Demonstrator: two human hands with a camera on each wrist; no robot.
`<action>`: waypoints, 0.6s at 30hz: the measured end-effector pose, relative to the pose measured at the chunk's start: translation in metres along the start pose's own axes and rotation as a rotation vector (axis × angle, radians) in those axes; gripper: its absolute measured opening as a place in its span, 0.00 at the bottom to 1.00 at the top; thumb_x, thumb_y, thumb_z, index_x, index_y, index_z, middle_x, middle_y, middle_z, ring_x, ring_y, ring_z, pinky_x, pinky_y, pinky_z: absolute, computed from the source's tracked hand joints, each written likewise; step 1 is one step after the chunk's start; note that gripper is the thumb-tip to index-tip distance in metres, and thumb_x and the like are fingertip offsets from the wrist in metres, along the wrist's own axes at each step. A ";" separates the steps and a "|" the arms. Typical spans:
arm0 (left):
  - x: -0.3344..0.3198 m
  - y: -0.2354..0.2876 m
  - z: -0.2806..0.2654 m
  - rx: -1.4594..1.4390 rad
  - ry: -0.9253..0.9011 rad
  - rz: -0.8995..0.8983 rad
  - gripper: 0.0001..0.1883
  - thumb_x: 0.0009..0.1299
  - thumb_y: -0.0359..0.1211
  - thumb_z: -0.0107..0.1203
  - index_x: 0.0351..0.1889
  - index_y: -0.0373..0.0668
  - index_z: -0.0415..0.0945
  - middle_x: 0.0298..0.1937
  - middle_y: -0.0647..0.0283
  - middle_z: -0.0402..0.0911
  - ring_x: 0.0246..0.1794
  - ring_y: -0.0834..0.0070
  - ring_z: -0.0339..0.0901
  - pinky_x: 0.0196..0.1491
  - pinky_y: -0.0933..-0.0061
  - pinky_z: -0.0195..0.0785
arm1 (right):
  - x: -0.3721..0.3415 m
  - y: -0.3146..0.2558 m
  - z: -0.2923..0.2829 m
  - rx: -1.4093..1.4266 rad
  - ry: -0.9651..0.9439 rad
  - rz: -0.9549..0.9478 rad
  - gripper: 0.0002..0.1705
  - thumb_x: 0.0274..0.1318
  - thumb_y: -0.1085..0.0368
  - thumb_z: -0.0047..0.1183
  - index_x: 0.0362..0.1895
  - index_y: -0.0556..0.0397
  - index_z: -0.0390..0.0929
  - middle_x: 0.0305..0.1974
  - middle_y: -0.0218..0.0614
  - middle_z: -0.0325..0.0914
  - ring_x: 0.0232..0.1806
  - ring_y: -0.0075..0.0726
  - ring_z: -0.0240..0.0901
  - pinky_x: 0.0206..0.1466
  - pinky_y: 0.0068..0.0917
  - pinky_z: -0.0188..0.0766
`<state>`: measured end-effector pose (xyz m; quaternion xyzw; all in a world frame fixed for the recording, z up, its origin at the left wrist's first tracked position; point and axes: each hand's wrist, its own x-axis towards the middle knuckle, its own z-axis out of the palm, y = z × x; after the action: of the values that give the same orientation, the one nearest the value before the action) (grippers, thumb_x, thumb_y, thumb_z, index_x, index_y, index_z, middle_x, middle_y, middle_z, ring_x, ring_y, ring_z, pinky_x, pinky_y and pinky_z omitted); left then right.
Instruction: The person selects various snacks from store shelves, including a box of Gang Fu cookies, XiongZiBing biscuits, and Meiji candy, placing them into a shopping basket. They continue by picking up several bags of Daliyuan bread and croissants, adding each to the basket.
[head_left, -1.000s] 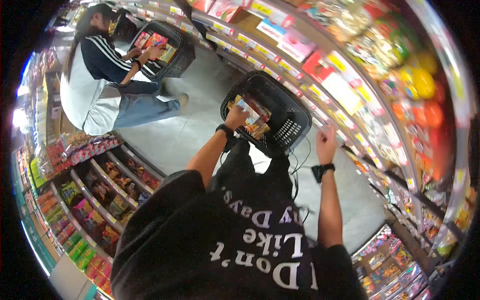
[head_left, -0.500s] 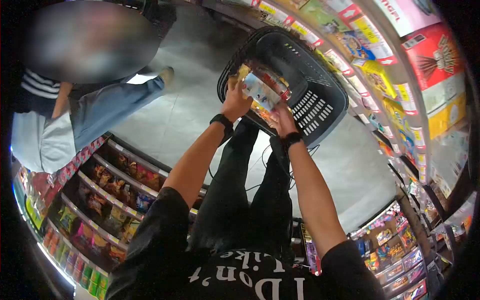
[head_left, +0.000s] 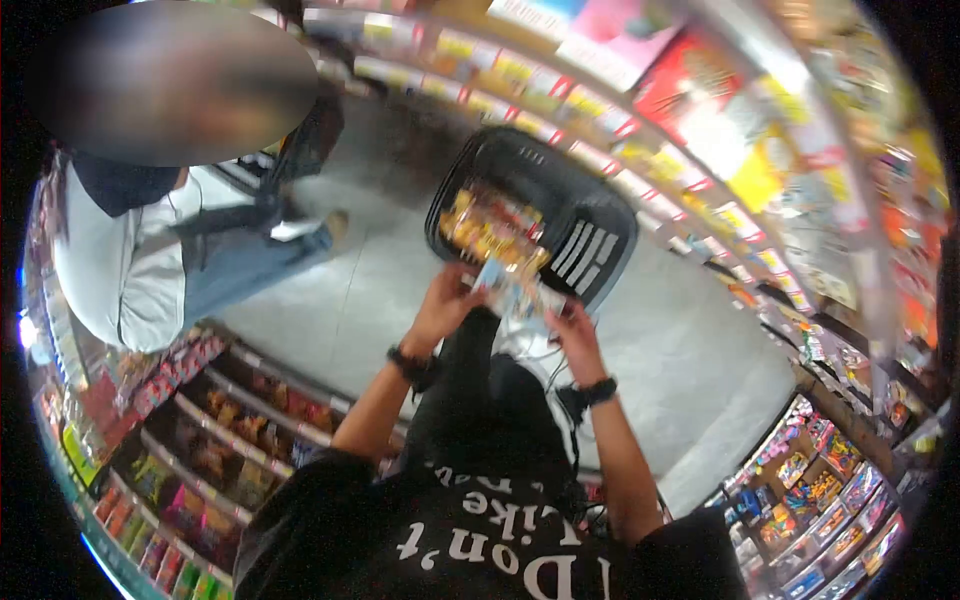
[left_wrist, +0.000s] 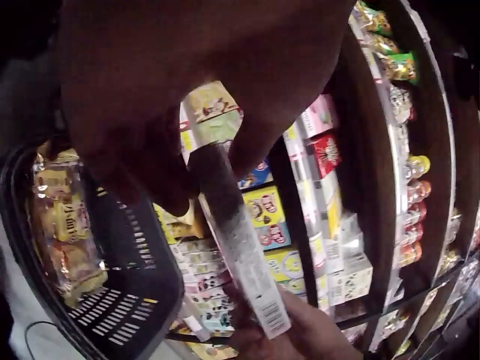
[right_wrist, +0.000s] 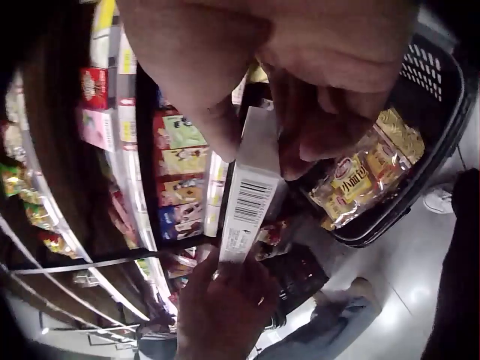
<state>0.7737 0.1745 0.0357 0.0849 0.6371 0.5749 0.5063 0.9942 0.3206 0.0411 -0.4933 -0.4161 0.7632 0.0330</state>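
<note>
The box (head_left: 520, 293) is slim, flat and longer than it is wide. Its broad face shows pale blue and white, the print too blurred to read. One long narrow side is whitish, with a black barcode (right_wrist: 253, 199) and small lettering beside it. The box looks closed and keeps its straight edges. It is held off the floor, stretched between the left hand (head_left: 447, 305) and the right hand (head_left: 576, 343), each gripping one end; the barcode sits toward the right hand's end. It is by the basket's (head_left: 622, 232) near rim; whether it overhangs that rim is unclear.
</note>
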 end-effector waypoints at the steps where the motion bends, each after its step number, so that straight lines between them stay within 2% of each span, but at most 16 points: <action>1: -0.012 0.000 0.004 0.013 -0.086 0.041 0.19 0.70 0.28 0.62 0.57 0.35 0.70 0.42 0.62 0.81 0.41 0.77 0.79 0.44 0.72 0.75 | -0.018 0.005 -0.008 -0.050 0.030 -0.067 0.35 0.59 0.55 0.65 0.67 0.51 0.66 0.40 0.28 0.79 0.38 0.22 0.74 0.37 0.22 0.72; 3: -0.037 0.018 0.029 -0.063 -0.143 0.001 0.24 0.71 0.28 0.61 0.63 0.35 0.66 0.47 0.58 0.82 0.45 0.77 0.79 0.49 0.71 0.75 | -0.058 -0.012 -0.019 -0.139 0.056 -0.047 0.33 0.60 0.58 0.65 0.67 0.49 0.70 0.37 0.28 0.80 0.38 0.20 0.74 0.38 0.22 0.71; 4: -0.051 0.046 0.044 0.043 -0.210 -0.034 0.24 0.72 0.27 0.60 0.64 0.34 0.67 0.51 0.58 0.82 0.49 0.77 0.79 0.51 0.72 0.74 | -0.075 -0.007 -0.029 -0.088 0.050 -0.087 0.28 0.60 0.59 0.65 0.63 0.50 0.73 0.37 0.29 0.81 0.36 0.19 0.73 0.37 0.21 0.71; 5: -0.057 0.038 0.056 -0.028 -0.262 0.064 0.23 0.72 0.26 0.59 0.65 0.34 0.70 0.53 0.61 0.82 0.50 0.77 0.79 0.52 0.73 0.73 | -0.095 -0.014 -0.034 -0.032 0.061 -0.104 0.26 0.61 0.61 0.64 0.62 0.52 0.74 0.36 0.28 0.81 0.35 0.19 0.73 0.36 0.21 0.70; 6: -0.074 0.062 0.075 0.018 -0.252 0.038 0.23 0.72 0.25 0.59 0.65 0.34 0.71 0.53 0.64 0.82 0.50 0.79 0.78 0.54 0.74 0.73 | -0.116 -0.020 -0.042 0.000 0.046 -0.153 0.25 0.61 0.63 0.64 0.61 0.54 0.74 0.35 0.27 0.81 0.35 0.18 0.74 0.37 0.20 0.70; 8: -0.085 0.051 0.095 0.058 -0.382 0.124 0.26 0.71 0.26 0.61 0.67 0.35 0.70 0.52 0.65 0.82 0.49 0.80 0.78 0.53 0.76 0.72 | -0.154 -0.017 -0.065 0.028 0.064 -0.265 0.22 0.63 0.66 0.61 0.60 0.54 0.73 0.40 0.30 0.83 0.40 0.19 0.76 0.38 0.20 0.72; 10: -0.112 0.076 0.134 0.069 -0.429 0.166 0.26 0.71 0.26 0.62 0.67 0.35 0.71 0.51 0.65 0.82 0.47 0.82 0.77 0.51 0.78 0.72 | -0.195 -0.023 -0.078 0.165 0.152 -0.306 0.22 0.63 0.67 0.61 0.60 0.52 0.74 0.41 0.29 0.83 0.40 0.18 0.76 0.37 0.20 0.72; 12: -0.137 0.096 0.172 0.086 -0.476 0.227 0.25 0.71 0.27 0.62 0.66 0.36 0.72 0.49 0.66 0.83 0.46 0.83 0.77 0.50 0.80 0.72 | -0.231 -0.027 -0.093 0.184 0.241 -0.370 0.23 0.63 0.68 0.61 0.62 0.51 0.73 0.44 0.28 0.83 0.40 0.17 0.76 0.36 0.17 0.71; 16: -0.179 0.129 0.228 0.187 -0.583 0.377 0.25 0.71 0.28 0.62 0.66 0.38 0.72 0.45 0.70 0.83 0.43 0.86 0.76 0.46 0.82 0.71 | -0.297 -0.040 -0.127 0.226 0.286 -0.580 0.25 0.63 0.68 0.60 0.63 0.52 0.71 0.47 0.32 0.83 0.41 0.18 0.77 0.36 0.17 0.71; 18: -0.201 0.147 0.251 0.133 -0.634 0.451 0.24 0.71 0.29 0.62 0.65 0.38 0.73 0.43 0.70 0.82 0.42 0.87 0.76 0.45 0.83 0.70 | -0.326 -0.053 -0.130 0.307 0.319 -0.626 0.26 0.61 0.71 0.61 0.63 0.54 0.71 0.40 0.31 0.83 0.37 0.18 0.75 0.36 0.19 0.71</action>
<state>0.9851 0.2453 0.3102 0.4288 0.4502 0.5745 0.5324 1.2432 0.2831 0.2916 -0.4442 -0.4174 0.6831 0.4024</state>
